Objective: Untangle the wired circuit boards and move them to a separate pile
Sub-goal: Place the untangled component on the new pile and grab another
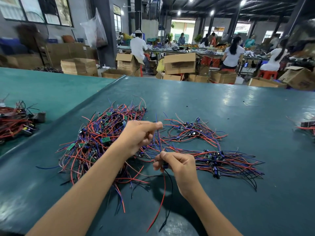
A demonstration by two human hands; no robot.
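**Wired circuit board held just above the bench, heaps on every side**

From where I stand, the teal bench carries three lots of these boards around the hands. The big tangle of red, blue and black leads with small green boards lies to the left, and the left forearm hides part of it. Beyond the hands is a loose scatter. To the right lies a straighter bundle, its leads running roughly one way. A dark heap of red-wired parts sits on the neighbouring bench sheet at the far left, and a similar clump shows at the right edge. Behind the bench are open cardboard boxes, red stools and workers at long tables. The three nearest workers have their backs turned.

One board is in hand. One red lead and one black lead hang below it, and blue leads run up from it, crossing in front of the scatter.

Both bare forearms reach in from the near edge. The left hand is the higher one. Its thumb and forefinger pinch the blue leads near their upper ends, and its other fingers are curled in. The right hand is lower and nearer, its thumb and fingers pinching the small board itself.
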